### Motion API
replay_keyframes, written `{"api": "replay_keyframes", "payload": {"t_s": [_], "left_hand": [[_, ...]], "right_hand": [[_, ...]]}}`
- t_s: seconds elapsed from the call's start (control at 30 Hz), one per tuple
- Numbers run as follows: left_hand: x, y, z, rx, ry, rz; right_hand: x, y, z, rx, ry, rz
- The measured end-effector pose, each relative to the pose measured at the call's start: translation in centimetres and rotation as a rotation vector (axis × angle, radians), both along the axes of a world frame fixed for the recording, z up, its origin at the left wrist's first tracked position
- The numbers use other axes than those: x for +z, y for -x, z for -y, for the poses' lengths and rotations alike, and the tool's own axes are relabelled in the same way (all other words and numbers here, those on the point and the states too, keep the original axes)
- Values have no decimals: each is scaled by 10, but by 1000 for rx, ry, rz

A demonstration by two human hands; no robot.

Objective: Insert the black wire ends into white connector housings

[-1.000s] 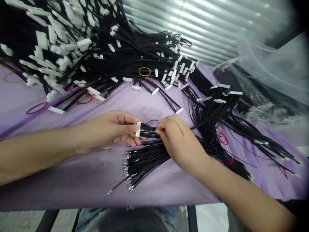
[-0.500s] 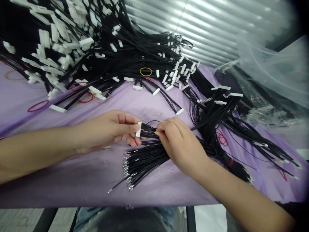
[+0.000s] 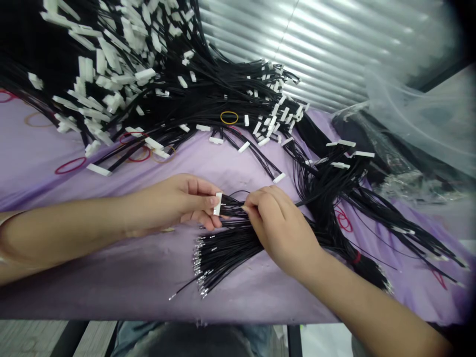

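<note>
Between the thumb and fingers of my left hand [image 3: 195, 201] is a small white connector housing [image 3: 217, 204], upright, with several black wires running from its right side. My right hand [image 3: 278, 225] is closed in a pinch just to the right of it, thumb and forefinger on a black wire [image 3: 238, 203] close to the housing. Exactly which wire the fingertips grip is hard to make out. Below both hands fans a bundle of loose black wires [image 3: 226, 260] with bare metal terminals at their left ends, passing under my right hand.
Heaps of black cables with white connectors [image 3: 107, 74] cover the back left. More cables [image 3: 334, 173] lie at the right, beside a clear plastic bag [image 3: 409, 163]. Rubber bands [image 3: 70, 165] are scattered over the purple cloth [image 3: 148, 282]. A ribbed metallic surface [image 3: 327, 54] rises behind.
The whole view has shifted slightly, so everything sits a little lower and further right. Both hands keep their hold, with the housing and wires nearly unchanged between them.
</note>
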State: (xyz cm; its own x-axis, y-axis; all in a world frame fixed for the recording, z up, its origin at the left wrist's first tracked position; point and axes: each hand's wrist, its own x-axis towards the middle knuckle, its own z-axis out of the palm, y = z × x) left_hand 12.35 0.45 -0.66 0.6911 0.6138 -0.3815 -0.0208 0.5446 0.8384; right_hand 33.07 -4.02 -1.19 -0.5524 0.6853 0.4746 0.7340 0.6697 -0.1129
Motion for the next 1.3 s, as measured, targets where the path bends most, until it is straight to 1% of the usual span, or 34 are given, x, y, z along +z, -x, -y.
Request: {"api": "replay_keyframes", "payload": {"t_s": [0.1,0.23,0.4,0.53,0.6,0.7,0.77,0.83,0.9,0.93,0.97,1.0,1.07,1.13,1.17,1.23,1.3], "left_hand": [[0,-1,0,7,2,-10],[0,-1,1,3,0,7],[-1,1,-1,-25,9,13],[-4,3,-2,-26,3,8],[-6,3,-2,-44,6,6],[-5,4,-2,-61,-1,45],[-3,5,-2,-26,-70,115],[0,6,-2,4,-191,171],[2,7,-2,-4,-299,199],[3,7,-2,-4,-334,201],[3,6,-3,12,-361,196],[3,6,-4,41,-385,186],[2,3,-6,121,-429,150],[0,1,-7,160,-469,125],[-1,0,-7,160,-485,126],[-2,0,-6,139,-545,141],[-2,2,-5,92,-724,120]], "right_hand": [[-1,3,1,4,-8,-23],[-5,8,4,-42,-51,-72],[-8,14,7,-35,24,-85],[-11,20,7,-44,7,-54],[-9,20,7,-43,-4,-40],[-1,13,8,-32,-58,-65],[6,7,11,0,-137,-114],[10,3,17,127,-177,-135],[9,3,24,252,-143,-99],[6,5,26,280,-109,-57],[3,8,29,278,-79,-8],[-1,10,31,249,-55,37],[-8,15,33,150,-5,101],[-12,18,34,21,54,121],[-13,18,33,-29,89,123],[-12,17,32,-54,139,125],[-9,14,31,-16,169,130]]}}
